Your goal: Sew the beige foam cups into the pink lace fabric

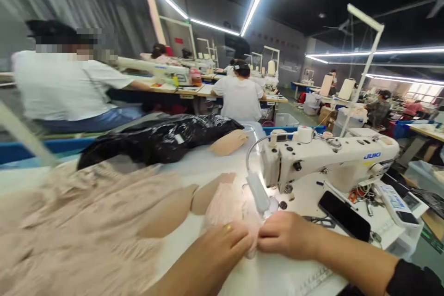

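Observation:
Pale pink lace fabric (222,206) lies on the white table at the front of a white sewing machine (322,159). My left hand (227,245), with a ring on one finger, rests on the fabric's near part, its fingers bent together on it. Close beside it, my right hand (287,235) pinches the fabric's right edge with closed fingers. The fingertips almost meet, and the exact grip is partly hidden. Above my right hand hangs a small lit lamp (258,192) on a bent neck. Beige cup-shaped pieces (168,212) lie left of the lace.
Beige fabric (79,226) is heaped at the left. A black plastic bag (163,141) lies behind it, near another beige piece (229,142). At the right are a phone (345,216), scissors (319,222) and a control panel (398,203). Co-workers sit at machines ahead.

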Demonstrator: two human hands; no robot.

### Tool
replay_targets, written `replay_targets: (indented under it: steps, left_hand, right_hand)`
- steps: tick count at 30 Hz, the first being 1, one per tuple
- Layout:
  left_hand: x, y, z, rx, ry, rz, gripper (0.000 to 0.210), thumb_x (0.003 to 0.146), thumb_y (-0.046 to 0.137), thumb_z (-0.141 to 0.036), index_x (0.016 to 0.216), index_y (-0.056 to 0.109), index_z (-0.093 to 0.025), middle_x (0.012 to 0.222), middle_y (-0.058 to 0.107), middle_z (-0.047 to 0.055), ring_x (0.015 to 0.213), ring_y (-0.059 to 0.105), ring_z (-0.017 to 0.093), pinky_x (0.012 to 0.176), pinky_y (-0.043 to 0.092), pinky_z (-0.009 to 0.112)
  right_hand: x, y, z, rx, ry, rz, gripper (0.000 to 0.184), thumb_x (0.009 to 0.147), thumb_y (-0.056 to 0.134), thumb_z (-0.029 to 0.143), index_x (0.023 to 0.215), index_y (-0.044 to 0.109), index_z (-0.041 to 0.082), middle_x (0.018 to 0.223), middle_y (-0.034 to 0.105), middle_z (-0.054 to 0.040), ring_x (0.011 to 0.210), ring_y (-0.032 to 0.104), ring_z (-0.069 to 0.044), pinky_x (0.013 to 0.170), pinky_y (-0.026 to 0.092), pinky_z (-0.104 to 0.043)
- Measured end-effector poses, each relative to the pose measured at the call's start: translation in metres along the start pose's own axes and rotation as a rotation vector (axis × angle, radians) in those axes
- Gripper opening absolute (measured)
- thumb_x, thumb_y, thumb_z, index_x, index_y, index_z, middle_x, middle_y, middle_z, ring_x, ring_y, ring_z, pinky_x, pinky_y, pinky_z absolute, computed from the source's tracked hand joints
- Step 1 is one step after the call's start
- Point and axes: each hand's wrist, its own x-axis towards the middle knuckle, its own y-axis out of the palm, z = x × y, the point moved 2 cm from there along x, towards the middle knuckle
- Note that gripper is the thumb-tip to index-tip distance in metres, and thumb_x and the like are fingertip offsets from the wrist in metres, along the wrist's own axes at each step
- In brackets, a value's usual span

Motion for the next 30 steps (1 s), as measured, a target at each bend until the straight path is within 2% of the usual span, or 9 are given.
replay_targets:
  steps: [3, 6, 8, 11, 14, 18, 22, 27, 30]
  left_hand:
    - [0.014, -0.003, -0.006, 0.052, -0.022, 0.073, 0.033, 0.078, 0.053, 0.005, 0.087, 0.067, -0.023, 0.084, 0.069, 0.003, 0.074, 0.063, 0.022, 0.069, 0.050, 0.032]
    - [0.022, -0.002, -0.011, 0.137, 0.005, 0.028, 0.028, 0.083, 0.051, 0.004, 0.077, 0.061, -0.021, 0.081, 0.064, 0.005, 0.071, 0.058, 0.023, 0.064, 0.048, 0.033]
    - [0.022, -0.003, -0.014, 0.156, 0.049, -0.020, 0.029, 0.090, 0.048, 0.003, 0.078, 0.061, -0.020, 0.087, 0.067, 0.006, 0.077, 0.060, 0.024, 0.070, 0.051, 0.036]
    - [0.020, -0.005, -0.015, 0.098, 0.074, -0.019, 0.029, 0.101, 0.046, -0.002, 0.083, 0.063, -0.018, 0.093, 0.070, 0.007, 0.083, 0.063, 0.024, 0.080, 0.054, 0.039]
    - [0.019, -0.006, -0.015, 0.057, 0.035, 0.005, 0.031, 0.106, 0.043, -0.007, 0.086, 0.065, -0.017, 0.093, 0.069, 0.008, 0.081, 0.062, 0.024, 0.076, 0.054, 0.038]
    - [0.020, -0.005, -0.017, 0.031, 0.048, -0.055, 0.032, 0.107, 0.040, -0.008, 0.096, 0.069, -0.017, 0.093, 0.067, 0.009, 0.082, 0.060, 0.025, 0.075, 0.053, 0.038]
    - [0.020, -0.004, -0.018, 0.027, 0.117, -0.153, 0.034, 0.109, 0.038, -0.011, 0.097, 0.069, -0.017, 0.084, 0.063, 0.006, 0.075, 0.056, 0.024, 0.069, 0.050, 0.035]
    - [0.020, 0.006, -0.015, 0.003, 0.127, -0.260, 0.036, 0.110, 0.035, -0.014, 0.103, 0.069, -0.019, 0.082, 0.061, 0.005, 0.073, 0.052, 0.024, 0.069, 0.047, 0.036]
    - [0.020, 0.005, -0.016, -0.040, 0.111, -0.225, 0.033, 0.112, 0.037, -0.015, 0.112, 0.070, -0.020, 0.096, 0.070, 0.007, 0.083, 0.058, 0.024, 0.079, 0.050, 0.038]
  right_hand:
    - [-0.015, -0.004, -0.008, 0.148, 0.032, -0.060, 0.028, 0.108, 0.051, 0.013, 0.107, 0.074, 0.028, 0.108, 0.081, 0.0002, 0.096, 0.069, -0.018, 0.083, 0.051, -0.031]
    - [-0.023, -0.012, -0.003, 0.200, 0.066, -0.087, 0.033, 0.105, 0.052, 0.007, 0.118, 0.074, 0.028, 0.118, 0.083, -0.0015, 0.106, 0.072, -0.020, 0.089, 0.053, -0.033]
    - [-0.025, -0.015, -0.001, 0.200, 0.079, -0.086, 0.033, 0.107, 0.053, 0.008, 0.121, 0.074, 0.029, 0.119, 0.084, -0.0015, 0.106, 0.072, -0.021, 0.090, 0.054, -0.034]
    - [-0.025, -0.020, 0.001, 0.214, 0.078, -0.086, 0.031, 0.109, 0.052, 0.012, 0.122, 0.075, 0.029, 0.119, 0.084, -0.0016, 0.107, 0.072, -0.022, 0.090, 0.057, -0.036]
    - [-0.023, -0.025, 0.004, 0.222, 0.059, -0.067, 0.028, 0.110, 0.053, 0.015, 0.120, 0.077, 0.028, 0.117, 0.085, -0.0027, 0.105, 0.072, -0.022, 0.088, 0.058, -0.036]
    - [-0.022, -0.027, 0.006, 0.199, 0.037, -0.026, 0.030, 0.112, 0.049, 0.018, 0.115, 0.078, 0.027, 0.115, 0.085, -0.0012, 0.100, 0.072, -0.020, 0.086, 0.058, -0.035]
    - [-0.023, -0.025, 0.003, 0.154, -0.009, -0.085, 0.024, 0.111, 0.054, 0.015, 0.111, 0.077, 0.023, 0.110, 0.085, -0.0011, 0.097, 0.071, -0.019, 0.081, 0.057, -0.032]
    - [-0.025, -0.025, 0.001, 0.202, -0.019, -0.146, 0.024, 0.108, 0.052, 0.011, 0.113, 0.072, 0.022, 0.105, 0.083, -0.0026, 0.092, 0.068, -0.019, 0.079, 0.055, -0.032]
    - [-0.026, -0.028, 0.001, 0.193, 0.054, -0.152, 0.023, 0.104, 0.053, 0.011, 0.114, 0.071, 0.021, 0.099, 0.079, -0.0046, 0.088, 0.063, -0.020, 0.076, 0.053, -0.032]
